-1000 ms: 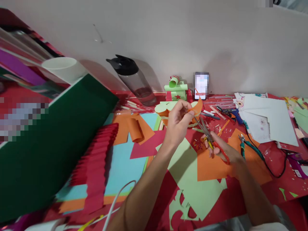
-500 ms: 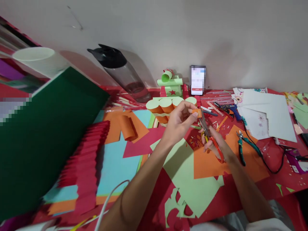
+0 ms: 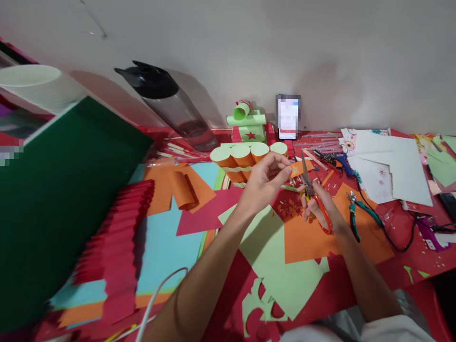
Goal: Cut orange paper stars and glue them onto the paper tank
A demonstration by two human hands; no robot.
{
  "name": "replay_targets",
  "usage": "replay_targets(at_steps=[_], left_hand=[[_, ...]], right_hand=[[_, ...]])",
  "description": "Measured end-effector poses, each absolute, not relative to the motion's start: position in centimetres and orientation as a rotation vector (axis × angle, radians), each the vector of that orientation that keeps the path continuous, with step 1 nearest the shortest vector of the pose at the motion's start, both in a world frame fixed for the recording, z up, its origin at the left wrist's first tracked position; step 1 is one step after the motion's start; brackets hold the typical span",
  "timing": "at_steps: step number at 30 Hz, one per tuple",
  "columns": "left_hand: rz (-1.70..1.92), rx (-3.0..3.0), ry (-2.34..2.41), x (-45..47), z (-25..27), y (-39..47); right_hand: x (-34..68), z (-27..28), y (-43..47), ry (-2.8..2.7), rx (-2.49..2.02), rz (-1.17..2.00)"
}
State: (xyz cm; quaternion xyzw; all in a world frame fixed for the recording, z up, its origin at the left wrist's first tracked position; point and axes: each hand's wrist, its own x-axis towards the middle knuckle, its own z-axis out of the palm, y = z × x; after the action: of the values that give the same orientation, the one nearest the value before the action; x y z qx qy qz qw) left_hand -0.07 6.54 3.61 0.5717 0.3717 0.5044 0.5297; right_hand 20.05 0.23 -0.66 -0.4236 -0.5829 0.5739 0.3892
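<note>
Trimming a small orange scrap (image 3: 298, 169) above the worktop (image 3: 409, 266): left hand (image 3: 265, 180) pinching it at the fingers, right hand (image 3: 317, 206) gripping scissors (image 3: 309, 190), blades at its right edge; next likely needs scrap turned

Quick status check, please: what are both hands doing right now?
Left hand pinches orange scrap. Right hand grips scissors, blades at the scrap. Paper cups just behind; nothing between.
</note>
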Motion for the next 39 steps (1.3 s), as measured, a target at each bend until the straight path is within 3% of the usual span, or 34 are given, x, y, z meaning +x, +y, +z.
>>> replay_targets(at_steps=[39], left_hand=[[1.216,1.463,0.963,0.27,3.03,6.42]], right_hand=[[20.08,-0.02,0.12,-1.606,-1.049,1.568]])
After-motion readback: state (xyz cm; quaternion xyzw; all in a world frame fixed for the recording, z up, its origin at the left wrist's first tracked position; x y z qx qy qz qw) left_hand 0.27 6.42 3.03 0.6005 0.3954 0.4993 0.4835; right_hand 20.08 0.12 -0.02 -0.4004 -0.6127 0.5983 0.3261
